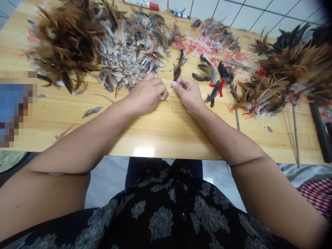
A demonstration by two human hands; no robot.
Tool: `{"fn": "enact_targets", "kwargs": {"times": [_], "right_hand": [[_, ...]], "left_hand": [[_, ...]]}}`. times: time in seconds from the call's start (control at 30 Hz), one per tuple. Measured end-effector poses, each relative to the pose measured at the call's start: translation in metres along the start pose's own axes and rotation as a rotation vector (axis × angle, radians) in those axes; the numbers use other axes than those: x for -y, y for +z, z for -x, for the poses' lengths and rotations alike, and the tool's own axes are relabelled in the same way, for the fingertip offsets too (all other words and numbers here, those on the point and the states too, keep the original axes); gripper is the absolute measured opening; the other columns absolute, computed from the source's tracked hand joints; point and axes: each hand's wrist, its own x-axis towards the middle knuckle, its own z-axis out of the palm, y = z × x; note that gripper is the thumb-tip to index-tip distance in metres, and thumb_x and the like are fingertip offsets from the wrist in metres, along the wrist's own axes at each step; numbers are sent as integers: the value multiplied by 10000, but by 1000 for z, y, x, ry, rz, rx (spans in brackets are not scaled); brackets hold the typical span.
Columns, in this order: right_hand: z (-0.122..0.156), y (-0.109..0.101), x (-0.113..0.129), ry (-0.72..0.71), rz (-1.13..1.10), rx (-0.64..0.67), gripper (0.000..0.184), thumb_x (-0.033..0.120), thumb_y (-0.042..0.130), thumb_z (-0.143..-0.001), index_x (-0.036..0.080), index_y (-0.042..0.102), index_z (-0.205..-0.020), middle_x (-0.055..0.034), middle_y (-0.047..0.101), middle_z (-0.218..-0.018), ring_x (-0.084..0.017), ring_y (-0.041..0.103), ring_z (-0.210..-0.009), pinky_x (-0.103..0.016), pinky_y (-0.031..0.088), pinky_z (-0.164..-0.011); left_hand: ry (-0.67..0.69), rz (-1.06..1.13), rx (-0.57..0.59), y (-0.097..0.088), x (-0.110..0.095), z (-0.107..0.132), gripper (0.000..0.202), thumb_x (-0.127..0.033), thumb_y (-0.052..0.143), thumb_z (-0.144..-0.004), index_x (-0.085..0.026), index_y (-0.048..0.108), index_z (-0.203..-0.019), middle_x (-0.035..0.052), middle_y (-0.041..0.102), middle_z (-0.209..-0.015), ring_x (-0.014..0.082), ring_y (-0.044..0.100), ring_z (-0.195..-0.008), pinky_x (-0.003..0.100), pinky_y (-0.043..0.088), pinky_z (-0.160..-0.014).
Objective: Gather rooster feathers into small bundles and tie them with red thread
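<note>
My left hand (147, 94) rests on the wooden table (160, 128), fingers curled into a loose fist; what it holds, if anything, is hidden. Just to its right, my right hand (188, 92) pinches a small bunch of dark feathers (178, 67) that sticks up from its fingertips. The two hands nearly touch. Directly behind my left hand lies a large heap of grey and white feathers (129, 52), with a brown feather heap (67, 38) further left.
Small tied feather bundles with red string (218, 81) lie right of my right hand. Scraps of red string (204, 45) litter the back. Feather dusters on thin sticks (275, 90) fill the right side. A marker (142, 4) lies at the far edge.
</note>
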Motion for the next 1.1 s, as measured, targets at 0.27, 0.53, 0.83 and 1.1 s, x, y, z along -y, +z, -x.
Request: {"fn": "enact_targets", "kwargs": {"times": [0.27, 0.53, 0.83, 1.1], "right_hand": [[6, -1, 9, 50, 92, 59, 609, 651, 1028, -1070, 246, 638, -837, 42, 475, -782, -154, 460, -828, -319, 404, -783], [5, 1, 10, 56, 79, 96, 652, 628, 1059, -1037, 238, 606, -776, 45, 457, -753, -140, 416, -808, -317, 356, -763], [4, -1, 13, 88, 12, 146, 504, 460, 1031, -1034, 232, 651, -795, 39, 528, -793, -134, 426, -813, -310, 379, -763], [3, -3, 15, 139, -71, 169, 489, 489, 1106, -923, 222, 709, -824, 30, 612, -821, -140, 497, -847, -308, 415, -773]], "left_hand": [[-177, 232, -157, -12, 6, 4, 204, -347, 752, -1343, -205, 754, -1197, 91, 816, -1146, 346, 789, -1237, 453, 590, -1223], [-175, 400, -231, -10, 3, -5, 326, -363, 876, -1265, -277, 713, -996, 65, 845, -1084, 339, 805, -1249, 437, 640, -1255], [-93, 297, -279, -1, 14, -4, 292, -428, 780, -1262, -284, 753, -1009, 102, 823, -1085, 368, 819, -1241, 515, 656, -1256], [111, 80, -247, 3, 15, 2, 387, -519, 490, -1288, -274, 766, -1173, 107, 756, -1114, 363, 810, -1201, 582, 667, -1201]]}}
